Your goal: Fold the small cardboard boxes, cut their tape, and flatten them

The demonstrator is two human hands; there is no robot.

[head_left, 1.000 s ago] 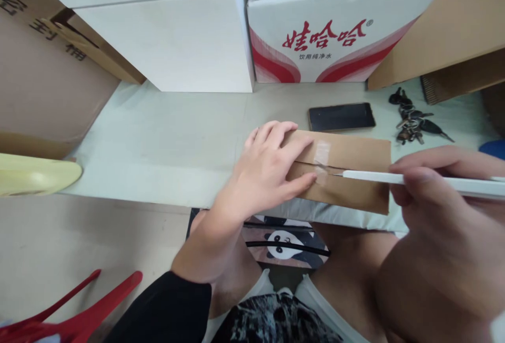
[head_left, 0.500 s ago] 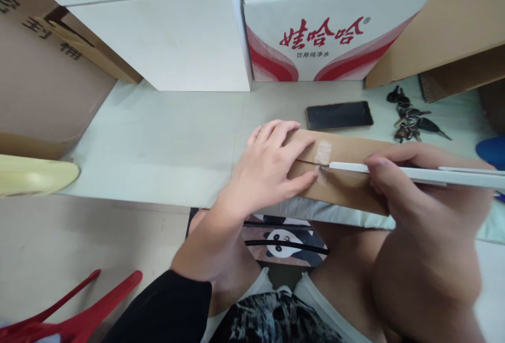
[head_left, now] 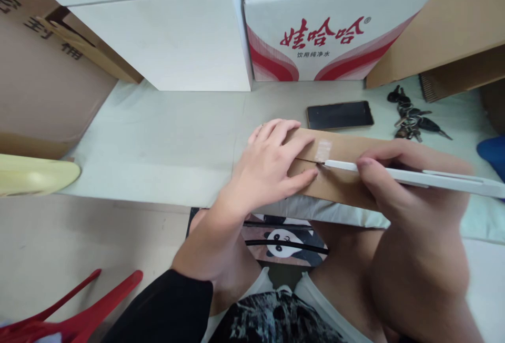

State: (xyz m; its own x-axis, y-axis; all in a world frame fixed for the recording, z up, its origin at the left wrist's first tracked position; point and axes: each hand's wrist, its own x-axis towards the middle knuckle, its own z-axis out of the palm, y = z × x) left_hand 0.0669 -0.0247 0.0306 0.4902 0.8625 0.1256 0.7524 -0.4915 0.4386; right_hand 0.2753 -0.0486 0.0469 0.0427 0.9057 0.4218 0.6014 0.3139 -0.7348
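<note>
A brown cardboard box [head_left: 339, 190] lies at the table's front edge, with a strip of clear tape [head_left: 324, 150] across the seam on its top. My left hand [head_left: 272, 161] holds the box's left end, fingers on the far flap and thumb on the near one. In my right hand [head_left: 410, 190] is a slim white utility knife [head_left: 445, 179], pinched near its front. Its dark tip is at the seam, by the lower end of the tape. My right hand covers the box's right end.
Beyond the box lie a black phone [head_left: 340, 115] and a bunch of keys [head_left: 414, 114]. White cartons [head_left: 165, 43] and a red-and-white water carton [head_left: 307, 32] line the back. A yellow object [head_left: 35, 175] juts over the left edge, and a blue item [head_left: 493, 153] sits far right.
My right hand has shifted slightly left with the utility knife, whose rear end now sits a little lower. My left hand stays on the cardboard box.
</note>
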